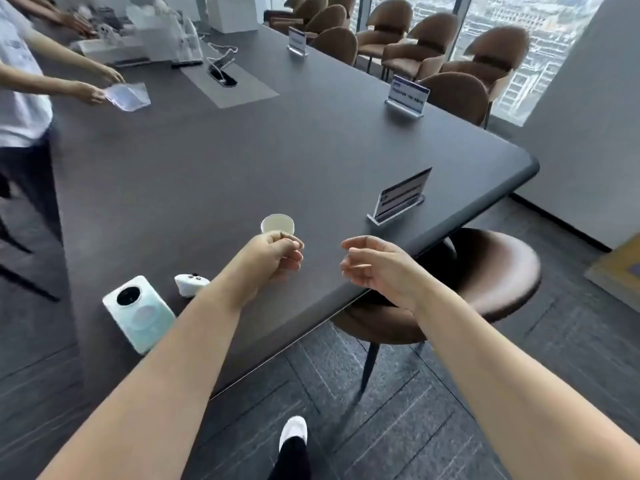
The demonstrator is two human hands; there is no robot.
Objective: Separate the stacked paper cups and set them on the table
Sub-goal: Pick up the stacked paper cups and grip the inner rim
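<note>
A white paper cup [277,224] stands upright near the front edge of the dark grey table [207,174], its open mouth facing up. My left hand [277,254] is curled around its near side, thumb at the rim, so the cup's lower body is hidden. I cannot tell whether it is one cup or a stack. My right hand [374,268] hovers over the table's edge about a hand's width to the right of the cup. Its fingers are spread and it holds nothing.
A pale green phone [138,313] and a small white controller [191,284] lie left of my left arm. A name-card stand [398,199] sits right of the cup. A brown chair [485,278] is tucked under the table's edge. Another person [20,98] handles a plastic bag at the far left.
</note>
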